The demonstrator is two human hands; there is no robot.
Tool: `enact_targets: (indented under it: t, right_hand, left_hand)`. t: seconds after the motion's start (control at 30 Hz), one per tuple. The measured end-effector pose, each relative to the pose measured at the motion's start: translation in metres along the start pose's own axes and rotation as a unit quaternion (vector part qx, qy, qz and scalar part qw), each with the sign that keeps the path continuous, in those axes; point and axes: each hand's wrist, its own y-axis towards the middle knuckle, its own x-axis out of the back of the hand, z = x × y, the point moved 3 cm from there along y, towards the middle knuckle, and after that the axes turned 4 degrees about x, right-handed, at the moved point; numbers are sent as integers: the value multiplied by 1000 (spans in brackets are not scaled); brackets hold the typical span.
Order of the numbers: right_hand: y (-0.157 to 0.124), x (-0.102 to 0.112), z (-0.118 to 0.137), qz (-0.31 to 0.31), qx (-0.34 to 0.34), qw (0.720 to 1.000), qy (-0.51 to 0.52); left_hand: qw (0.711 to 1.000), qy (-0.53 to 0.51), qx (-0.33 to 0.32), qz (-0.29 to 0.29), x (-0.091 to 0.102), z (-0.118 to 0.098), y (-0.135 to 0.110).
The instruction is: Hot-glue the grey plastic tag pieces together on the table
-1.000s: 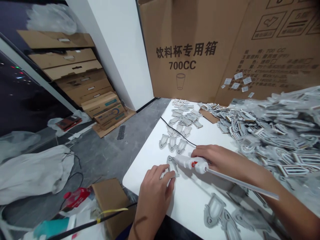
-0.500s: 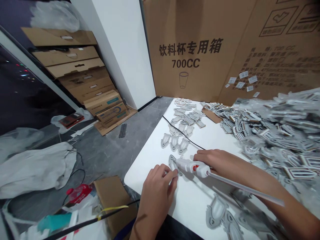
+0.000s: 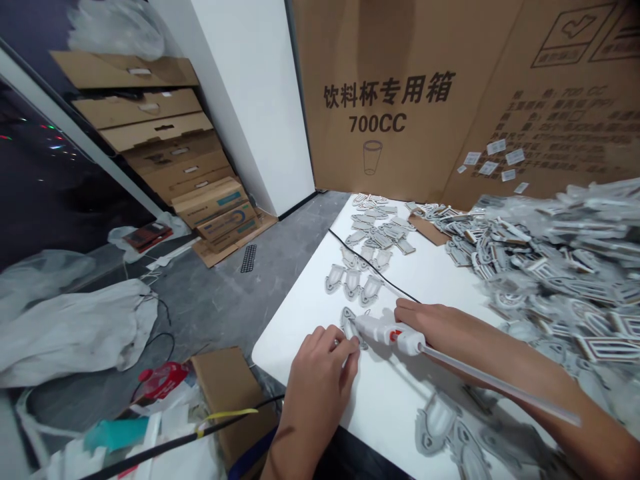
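Note:
My right hand (image 3: pixel 435 325) grips a white glue gun (image 3: pixel 383 329) with a long clear glue stick (image 3: pixel 500 385) trailing out behind it. The gun's nozzle touches a small grey shield-shaped piece (image 3: pixel 351 323) lying on the white table (image 3: pixel 380 400). With pinched fingers, my left hand (image 3: pixel 320 373) holds that piece down at its near edge. Three more grey shield pieces (image 3: pixel 353 283) lie in a row just beyond.
A big heap of grey pieces (image 3: pixel 560 267) fills the table's right side, with more (image 3: pixel 375 227) at the far end. A black cord (image 3: pixel 370 270) crosses the table. Large cardboard boxes (image 3: pixel 400 100) stand behind. Boxes, bags and clutter (image 3: pixel 150 373) cover the floor to the left.
Both hands stay on the small piece; the glue gun's nozzle has shifted slightly along it. The view has drifted a little.

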Motion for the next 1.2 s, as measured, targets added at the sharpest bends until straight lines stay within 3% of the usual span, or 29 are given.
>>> enact_targets:
  t: [0.1,0.37,0.57,0.77,1.2]
  right_hand:
    - [-2,2,2,28,13,999,28]
    - [2,-6,-11,29,15,999,32]
    - [14,-18,-27,88,23,995,37]
    - [13,-11,-22,60,25,998,-17]
    - [4,0,-12,59,27,998,-9]
  left_hand:
    - [1000,-5,3,5,0,0,0]
    - [1000,-4,6,10,1,-1,-1]
    - [1000,0,-2,-2,2,-1,0]
    - [1000,3,0,-10,0,-1,0]
    - [999,-36,1,-26,-2,-1,0]
